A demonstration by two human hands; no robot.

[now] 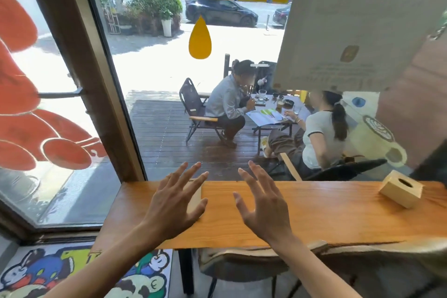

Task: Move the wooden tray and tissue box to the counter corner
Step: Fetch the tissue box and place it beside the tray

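Wooden counter (314,213) runs along a big cafe window; left hand (171,203) and right hand (263,210) hover over its left end, fingers spread wide, gripping nothing; tissue box (400,189) sits tilted way off at the right end; can't make out a separate tray.

A counter (314,213) ran left to right along the base of a window (169,68), and both hands hovered over its left part, the left hand (174,203) beside the right hand (263,210), fingers spread and holding nothing. A tissue box (400,189) sat tilted on the counter far to the right, well apart from the hands. Beyond the window, two seated people (229,101) faced each other across a small table (273,113), and a chair (242,266) stood under the counter's near edge.
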